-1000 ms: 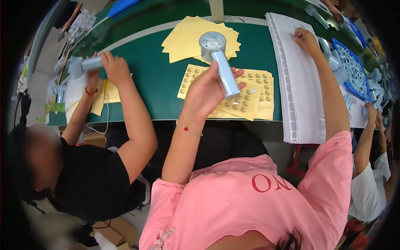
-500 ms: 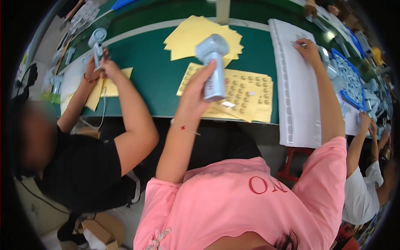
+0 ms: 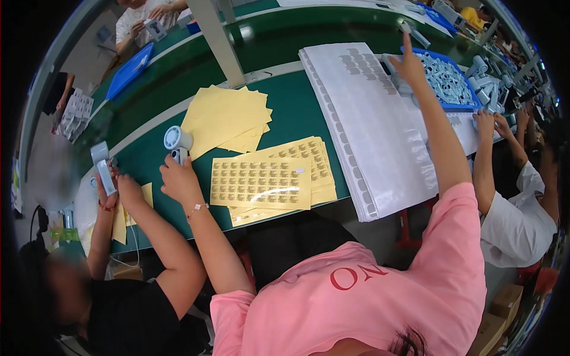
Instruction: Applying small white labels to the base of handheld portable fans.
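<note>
On the left, my left hand (image 3: 180,178) is closed round the handle of a light blue handheld fan (image 3: 177,138), whose round head points away from me. Whether the fan touches the green table (image 3: 285,107) cannot be told. My right hand (image 3: 409,68) is stretched far to the right, index finger extended, with nothing visible in it. It is over light blue fan parts beside the blue tray (image 3: 471,107). Nearer me lies a long white sticker sheet (image 3: 368,136). Between my arms are yellow sheets of small dark stickers (image 3: 261,181) and plain yellow sheets (image 3: 222,115).
At my left a co-worker's hands (image 3: 119,190) hold another light blue fan (image 3: 102,166). A green conveyor (image 3: 267,38) runs behind a metal post (image 3: 219,47), with a fan (image 3: 417,35) on it. Another person's hands (image 3: 490,121) work at the right among loose fans.
The view has swung to the right. My left hand has carried the fan leftward, away from above the yellow sheets. My right hand has left the white sheet and reached farther out.
</note>
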Action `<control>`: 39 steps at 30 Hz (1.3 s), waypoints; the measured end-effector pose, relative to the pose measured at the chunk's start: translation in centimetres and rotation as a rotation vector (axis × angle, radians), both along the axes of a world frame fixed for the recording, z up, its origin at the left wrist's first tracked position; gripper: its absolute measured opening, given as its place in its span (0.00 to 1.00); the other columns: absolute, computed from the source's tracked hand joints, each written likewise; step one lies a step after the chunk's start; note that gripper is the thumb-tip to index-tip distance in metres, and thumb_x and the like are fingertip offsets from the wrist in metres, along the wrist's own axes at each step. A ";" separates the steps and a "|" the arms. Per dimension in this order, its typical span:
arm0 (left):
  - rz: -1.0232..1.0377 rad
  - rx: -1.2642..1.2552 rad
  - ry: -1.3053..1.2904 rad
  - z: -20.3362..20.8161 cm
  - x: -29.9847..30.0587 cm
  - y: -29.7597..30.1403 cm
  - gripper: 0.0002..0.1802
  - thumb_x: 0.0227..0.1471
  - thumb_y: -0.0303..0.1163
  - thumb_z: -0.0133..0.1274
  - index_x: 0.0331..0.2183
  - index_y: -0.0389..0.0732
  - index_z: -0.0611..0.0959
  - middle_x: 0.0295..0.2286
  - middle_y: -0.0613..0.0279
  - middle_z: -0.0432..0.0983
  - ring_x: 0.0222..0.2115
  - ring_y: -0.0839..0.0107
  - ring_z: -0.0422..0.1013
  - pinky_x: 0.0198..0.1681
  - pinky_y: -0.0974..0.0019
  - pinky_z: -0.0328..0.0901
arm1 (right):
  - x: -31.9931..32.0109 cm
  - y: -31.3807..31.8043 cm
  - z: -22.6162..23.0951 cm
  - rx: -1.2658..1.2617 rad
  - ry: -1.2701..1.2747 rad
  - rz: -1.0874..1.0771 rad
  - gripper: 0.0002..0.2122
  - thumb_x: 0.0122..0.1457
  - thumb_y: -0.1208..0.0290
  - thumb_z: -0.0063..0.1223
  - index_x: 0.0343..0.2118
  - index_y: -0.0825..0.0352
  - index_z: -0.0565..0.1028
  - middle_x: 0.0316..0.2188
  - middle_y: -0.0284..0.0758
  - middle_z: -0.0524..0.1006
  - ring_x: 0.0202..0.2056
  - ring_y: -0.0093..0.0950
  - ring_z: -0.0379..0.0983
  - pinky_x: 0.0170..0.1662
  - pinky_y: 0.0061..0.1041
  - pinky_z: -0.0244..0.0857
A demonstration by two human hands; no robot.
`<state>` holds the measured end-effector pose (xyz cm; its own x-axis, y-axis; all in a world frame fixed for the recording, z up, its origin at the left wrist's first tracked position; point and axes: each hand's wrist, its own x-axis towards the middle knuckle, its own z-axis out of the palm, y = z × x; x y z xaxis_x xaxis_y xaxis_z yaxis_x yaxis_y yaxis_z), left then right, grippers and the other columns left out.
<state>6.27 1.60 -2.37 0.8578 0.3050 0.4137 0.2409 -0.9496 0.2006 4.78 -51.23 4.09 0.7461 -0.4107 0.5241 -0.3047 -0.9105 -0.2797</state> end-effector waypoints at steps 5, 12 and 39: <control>0.032 0.103 0.070 -0.2 -1.0 -1.0 0.33 0.42 0.47 0.57 0.47 0.40 0.68 0.39 0.56 0.67 0.41 0.60 0.66 0.37 0.50 0.62 | 4.6 -5.9 -3.1 0.060 0.335 -0.059 0.47 0.43 0.60 0.60 0.60 0.67 0.40 0.33 0.54 0.74 0.34 0.47 0.73 0.36 0.37 0.67; -0.532 -0.253 -0.409 5.3 -6.8 -6.1 0.27 0.41 0.30 0.59 0.44 0.36 0.70 0.41 0.53 0.69 0.45 0.57 0.63 0.47 0.58 0.58 | 1.7 -4.0 -0.4 0.037 0.071 -0.004 0.48 0.38 0.74 0.59 0.60 0.65 0.39 0.32 0.51 0.74 0.34 0.46 0.73 0.37 0.36 0.68; -0.661 -2.318 0.635 6.5 -15.7 -10.1 0.15 0.47 0.41 0.56 0.33 0.41 0.75 0.22 0.65 0.73 0.21 0.78 0.70 0.23 0.74 0.67 | -19.3 28.0 0.3 0.768 0.144 1.032 0.16 0.44 0.77 0.59 0.39 0.64 0.70 0.47 0.40 0.68 0.44 0.36 0.69 0.49 0.40 0.62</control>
<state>-9.44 -8.53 4.09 0.8155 -0.5276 -0.2378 0.5541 0.5931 0.5842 -14.56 -23.22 4.40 0.9262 0.2268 0.3011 0.3673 -0.3635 -0.8561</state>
